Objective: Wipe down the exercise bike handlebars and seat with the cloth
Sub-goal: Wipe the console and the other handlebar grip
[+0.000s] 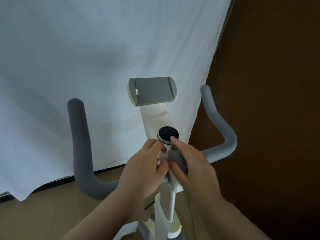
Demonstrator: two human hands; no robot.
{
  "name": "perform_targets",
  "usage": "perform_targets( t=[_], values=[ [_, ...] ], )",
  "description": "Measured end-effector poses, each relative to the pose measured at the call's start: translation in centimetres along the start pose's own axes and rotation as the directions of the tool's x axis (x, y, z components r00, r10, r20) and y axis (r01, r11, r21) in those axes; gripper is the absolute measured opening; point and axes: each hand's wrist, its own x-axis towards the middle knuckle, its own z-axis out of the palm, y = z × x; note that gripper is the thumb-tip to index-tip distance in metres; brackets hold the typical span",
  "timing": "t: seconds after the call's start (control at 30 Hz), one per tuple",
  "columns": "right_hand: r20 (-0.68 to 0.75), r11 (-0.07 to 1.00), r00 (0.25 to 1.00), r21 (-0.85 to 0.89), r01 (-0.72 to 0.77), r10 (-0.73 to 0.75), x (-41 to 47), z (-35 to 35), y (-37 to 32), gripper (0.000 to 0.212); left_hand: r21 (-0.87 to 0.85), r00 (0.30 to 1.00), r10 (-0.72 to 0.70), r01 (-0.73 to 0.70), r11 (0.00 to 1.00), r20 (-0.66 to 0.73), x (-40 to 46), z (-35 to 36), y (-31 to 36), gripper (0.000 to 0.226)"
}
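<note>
Hanging across the left and centre background: a white towel-like sheet (86, 58), soft and creased, its lower hem stopping just above the tan floor (43, 213).

Curving up in front of it on the left: the darker grey left handlebar (79, 144), apparently foam-padded, so probably giving slightly under pressure and dragging on fabric rather than sliding; best wrapped around and stroked along its length.

Moving toward the centre: the left hand (143, 168), fingers curling at the white stem just below the black dial (168, 135); touching or gripping the housing, cannot tell which, nothing visibly held.

Standing above the dial: the grey tablet holder (152, 90) on its cream neck.

Sitting just right of centre: the grey cloth (178, 158), small, limp and light, bunching into a wad, likely easy to reshape around a tube. Clenching around it: the right hand (194, 163), index finger reaching onto the dial's edge, slightly motion-blurred.

Rising on the right: the lighter grey right handlebar (223, 129), same padded look, against a dark brown wall (277, 101).

Dropping below the hands: the white and silver post (168, 205). Staying out of view: the seat.
</note>
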Motion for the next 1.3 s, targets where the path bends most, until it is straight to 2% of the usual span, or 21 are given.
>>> perform_targets(
  t=[0.07,0.2,0.33,0.37,0.47,0.5,0.6,0.63,0.67,0.73,0.8,0.9,0.97,1.03,1.1,1.13,1.2,1.27,1.3],
  values=[
    [0.066,1.0,0.998,0.03,-0.006,0.004,-0.5,-0.1,0.1,0.061,0.056,1.0,0.025,-0.025,0.998,-0.003,0.0,0.2,0.0,0.016],
    [-0.14,0.998,0.988,0.018,-0.068,0.07,-0.4,-0.3,0.8,0.052,0.106,1.0,0.012,-0.013,0.994,0.005,-0.3,0.5,0.4,0.017],
    [-0.028,0.997,0.997,-0.036,0.065,-0.066,-1.3,0.8,0.0,0.046,0.126,1.0,0.005,-0.006,0.992,0.009,-0.3,0.3,0.3,0.016],
    [-0.034,0.998,0.998,-0.007,0.056,-0.056,-0.9,0.6,0.6,0.044,0.133,1.0,0.011,-0.012,0.991,0.007,-0.3,0.3,0.3,0.016],
    [-0.161,0.993,0.98,0.028,-0.116,0.119,-0.1,0.1,1.8,0.041,0.16,1.0,-0.003,0.005,0.987,-0.013,-0.5,0.3,0.4,0.022],
    [-0.194,0.993,0.974,0.009,-0.117,0.116,-0.3,0.4,1.4,0.041,0.164,1.0,-0.015,0.018,0.986,-0.021,-0.6,0.4,0.6,0.023],
    [-0.12,0.998,0.991,-0.039,0.056,-0.06,-0.8,0.7,0.4,0.045,0.197,0.999,-0.022,0.029,0.98,-0.039,-0.5,0.5,0.8,0.021],
    [-0.071,0.998,0.996,-0.029,0.059,-0.061,-0.5,0.3,1.0,0.045,0.207,0.999,-0.016,0.025,0.978,-0.045,-0.5,0.6,0.9,0.021],
    [-0.045,1.0,0.999,0.001,0.011,-0.011,0.0,-0.2,1.5,0.042,0.212,0.999,-0.018,0.027,0.977,-0.046,-0.4,0.7,0.9,0.022],
    [-0.116,0.99,0.985,0.07,-0.122,0.13,0.1,-0.5,2.1,0.038,0.208,0.998,-0.037,0.046,0.977,-0.05,-0.5,0.7,0.8,0.024],
    [-0.221,0.993,0.968,0.052,-0.109,0.118,-0.6,0.0,1.3,0.037,0.202,0.997,-0.049,0.061,0.977,-0.062,-0.6,0.8,0.6,0.025],
    [-0.197,0.999,0.98,0.053,-0.003,0.014,-1.5,0.3,1.3,0.043,0.19,0.997,-0.049,0.06,0.98,-0.064,-0.8,0.8,0.4,0.026],
    [-0.121,0.986,0.985,0.123,-0.111,0.126,-1.3,-0.5,1.9,0.04,0.171,0.998,-0.046,0.052,0.984,-0.041,-0.9,0.7,0.3,0.028],
    [-0.177,0.968,0.958,0.148,-0.202,0.227,-1.6,-0.1,1.9,0.041,0.144,0.999,-0.045,0.048,0.988,-0.021,-1.5,0.3,0.2,0.029],
    [-0.329,0.983,0.928,0.022,-0.18,0.177,-1.9,0.8,0.0,0.04,0.137,0.999,-0.03,0.033,0.99,-0.024,-2.4,-0.3,0.0,0.028],
    [-0.34,0.989,0.933,-0.037,-0.142,0.121,-2.1,1.7,-1.2,0.041,0.154,0.999,0.006,-0.001,0.988,-0.033,-3.1,-0.6,0.0,0.028],
    [-0.256,0.982,0.966,-0.163,-0.093,0.049,-2.2,3.2,-3.8,0.047,0.233,0.991,0.126,-0.111,0.966,-0.05,-4.7,-1.2,-0.7,0.03],
    [-0.303,0.962,0.945,-0.269,0.041,-0.125,-2.2,4.6,-4.8,0.047,0.293,0.977,0.204,-0.177,0.939,-0.065,-6.3,-2.0,-2.2,0.027],
    [-0.323,0.96,0.93,-0.266,0.09,-0.177,-2.1,5.0,-4.6,0.04,0.304,0.976,0.205,-0.174,0.937,-0.074,-6.9,-2.7,-3.2,0.026]
  ],
)
